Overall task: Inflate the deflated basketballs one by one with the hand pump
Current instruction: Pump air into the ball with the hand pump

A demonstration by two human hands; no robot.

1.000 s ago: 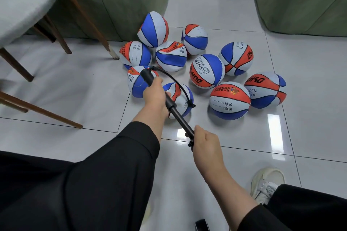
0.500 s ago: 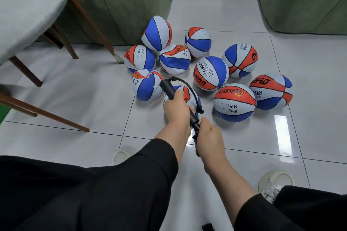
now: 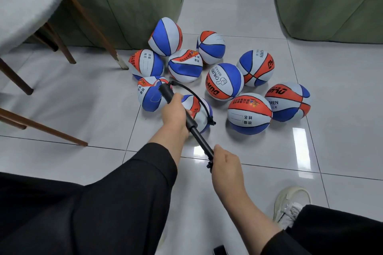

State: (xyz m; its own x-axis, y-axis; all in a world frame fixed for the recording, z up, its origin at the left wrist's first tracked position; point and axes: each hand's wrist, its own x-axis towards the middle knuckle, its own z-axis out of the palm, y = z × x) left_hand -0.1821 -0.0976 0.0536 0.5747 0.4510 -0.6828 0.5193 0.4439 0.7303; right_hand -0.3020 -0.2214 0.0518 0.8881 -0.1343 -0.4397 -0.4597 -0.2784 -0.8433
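Chair: grey cushioned seat at 10 o'clock; its wooden legs slant down onto the floor; one leg foot stands just beside the leftmost ball.
Sofa: green, at 12 o'clock behind the balls; a second green seat at 1 o'clock, well apart from the first.
Basketballs: red, white and blue, clustered on the white tiled floor from the centre out towards 2 o'clock; several look dented and soft, such as the one at the back leaning against the sofa; two on the right look rounder.
Left hand: fingers curled round the black barrel of the hand pump; the barrel's far end points to 11 o'clock over a blue and white ball.
Hose: thin, black; arcs from the barrel's far end towards 3 o'clock and comes down on the ball under the pump.
Ball being pumped: at the centre, partly hidden by the left hand and barrel; the hose end touches its right side.
Right hand: closed round the pump's handle at 5 o'clock from the left hand; the thinner rod shows bare between the two hands.
Sleeves: black, on both forearms; the right forearm is bare to near the elbow.
Shoe: pale, on the floor at 4 o'clock.
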